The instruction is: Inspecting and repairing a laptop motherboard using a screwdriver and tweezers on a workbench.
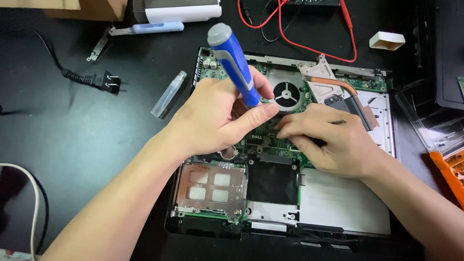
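An opened laptop base (338, 203) lies on a black desk, its green circuit board (270, 145), round cooling fan (286, 93) and copper heat pipe (338, 84) exposed. My left hand (217, 121) grips a screwdriver with a blue and grey handle (234, 63), held nearly upright over the middle of the board; its tip is hidden behind my fingers. My right hand (333, 142) rests on the board just right of the tip, fingers pinched together near it. Whether they hold something small cannot be told. A metal card cage (210, 188) sits at the base's lower left.
A clear plastic tube (168, 94) and a black power plug (104, 82) lie left of the laptop. Red and black wires (309, 46) loop at the back, near a small white block (386, 40). An orange tool case (452, 171) sits at the right edge.
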